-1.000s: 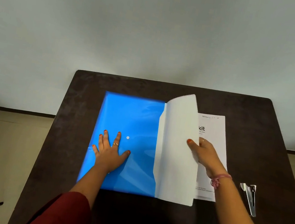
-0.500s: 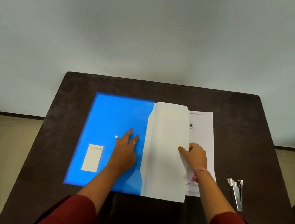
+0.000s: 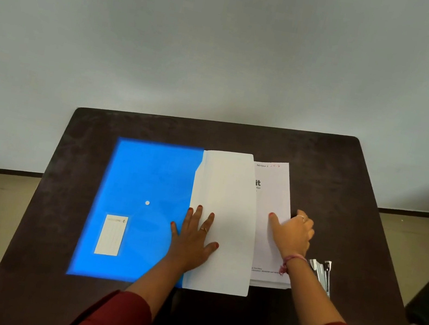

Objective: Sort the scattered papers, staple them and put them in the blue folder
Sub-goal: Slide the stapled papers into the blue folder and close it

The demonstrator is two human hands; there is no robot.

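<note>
The blue folder (image 3: 147,179) lies flat on the dark table (image 3: 335,169), with a white snap button and a pale label on its face. Its pale flap (image 3: 231,188) is folded out to the right and lies flat, covering the left part of a stack of printed papers (image 3: 274,190). My left hand (image 3: 193,241) presses flat where the flap meets the blue face, fingers straight. My right hand (image 3: 292,236) is at the papers' right edge, thumb on top and fingers curled round the edge.
A metal stapler (image 3: 321,273) lies on the table just right of my right wrist. The table's back edge meets a plain wall. Floor shows left and right of the table, with a dark object at the far right.
The flap, held up and curved by my right hand a second ago, now lies flat to the right. My left hand slid right onto it. My right hand moved to the papers' edge.
</note>
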